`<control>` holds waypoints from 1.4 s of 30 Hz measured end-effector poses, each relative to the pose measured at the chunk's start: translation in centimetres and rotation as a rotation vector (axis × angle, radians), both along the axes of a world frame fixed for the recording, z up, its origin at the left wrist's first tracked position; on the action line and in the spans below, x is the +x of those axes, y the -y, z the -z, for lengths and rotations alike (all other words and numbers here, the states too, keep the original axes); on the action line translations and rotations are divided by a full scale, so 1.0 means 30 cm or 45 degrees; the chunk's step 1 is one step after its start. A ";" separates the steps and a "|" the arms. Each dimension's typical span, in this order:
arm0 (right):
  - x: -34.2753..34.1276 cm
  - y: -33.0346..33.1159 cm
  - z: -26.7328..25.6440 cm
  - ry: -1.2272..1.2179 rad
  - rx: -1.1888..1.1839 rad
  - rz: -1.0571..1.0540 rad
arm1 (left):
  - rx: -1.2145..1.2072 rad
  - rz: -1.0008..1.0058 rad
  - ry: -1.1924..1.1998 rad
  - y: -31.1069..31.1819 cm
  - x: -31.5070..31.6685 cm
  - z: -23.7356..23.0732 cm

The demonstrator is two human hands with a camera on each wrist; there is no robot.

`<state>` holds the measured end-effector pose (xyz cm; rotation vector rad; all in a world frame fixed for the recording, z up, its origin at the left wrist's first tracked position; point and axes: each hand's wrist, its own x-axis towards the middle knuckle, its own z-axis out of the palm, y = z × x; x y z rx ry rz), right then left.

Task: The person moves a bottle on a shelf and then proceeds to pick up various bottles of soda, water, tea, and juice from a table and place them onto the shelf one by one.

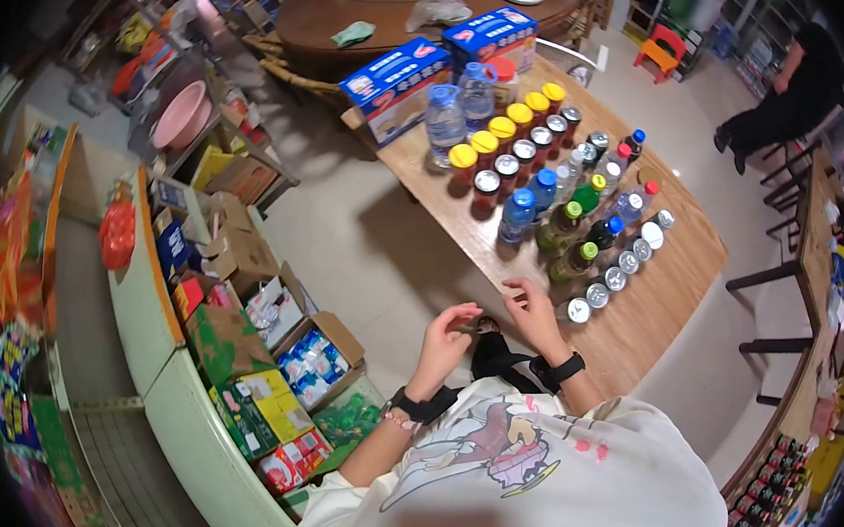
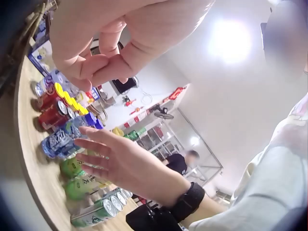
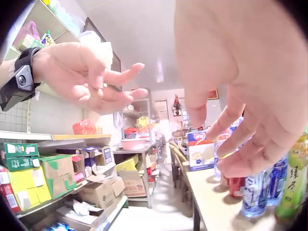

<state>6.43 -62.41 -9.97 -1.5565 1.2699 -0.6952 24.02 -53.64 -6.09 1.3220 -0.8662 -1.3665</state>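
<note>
A wooden table spreads across the head view, its centre the hub of the clock and twelve pointing to the top. Two blue boxes stand on it, one at ten o'clock, the other at eleven. Just beside the first, also toward ten, rise two large clear bottles. Blue-capped bottles stand near nine o'clock and green-capped bottles between five and six, all upright. The left hand hovers at seven o'clock, outside the table's edge, grasping nothing, its fingers loosely bent. The right hand, at six, is likewise released, fingers relaxed, near the green-capped bottles but apart from them. From five o'clock to three slants a row of silver-topped cans, its lowest can at the right hand's three o'clock. Yellow-lidded containers line up from ten to twelve.
</note>
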 end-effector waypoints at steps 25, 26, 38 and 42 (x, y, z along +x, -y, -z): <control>-0.085 0.131 -0.132 -0.156 -0.266 -0.164 | 0.084 -0.055 -0.772 0.273 -0.280 0.411; -0.059 0.105 -0.151 -0.142 -0.256 -0.237 | 0.052 -0.088 -0.651 0.232 -0.253 0.388; 0.232 -0.295 -0.297 0.223 -0.284 -1.294 | 0.040 -0.673 0.668 -0.583 -0.035 0.304; 0.318 -0.474 -0.256 0.243 -0.174 -1.628 | 0.225 -1.038 0.583 -0.839 -0.076 0.123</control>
